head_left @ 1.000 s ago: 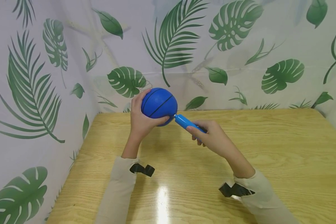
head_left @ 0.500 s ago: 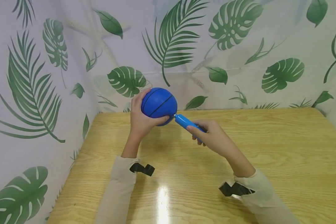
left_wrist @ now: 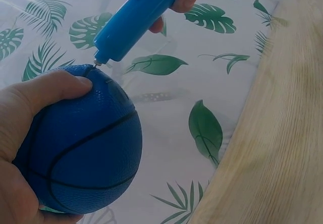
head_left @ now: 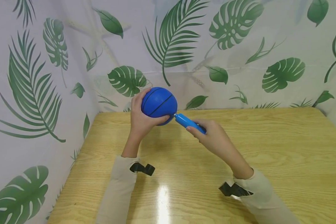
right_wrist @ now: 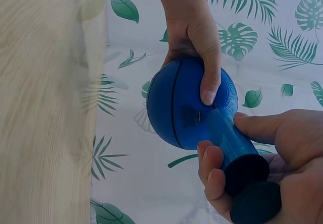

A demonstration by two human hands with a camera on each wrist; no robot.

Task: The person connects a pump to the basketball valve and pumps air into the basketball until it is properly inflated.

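A small blue basketball [head_left: 159, 102] with black seams is held off the table by my left hand [head_left: 141, 121], fingers around its far side and thumb along the front. My right hand [head_left: 217, 138] grips a bright blue hand pump [head_left: 186, 121], which slants up toward the ball. In the left wrist view the pump's metal needle [left_wrist: 97, 62] meets the ball right by my thumb tip; how deep it sits is hidden. The right wrist view shows the pump's black end cap [right_wrist: 246, 173] and a dark round handle [right_wrist: 256, 202] close to my palm.
Below the hands spreads a wood-grain table [head_left: 268, 149]. A white cloth [head_left: 240, 77] printed with green leaves hangs behind it and along the left side. Black camera mounts [head_left: 142, 169] are strapped at both sleeve cuffs.
My right hand's fingers have shifted on the pump; the fingertips that showed beneath it are now mostly out of sight. The ball and my left hand have stayed in place.
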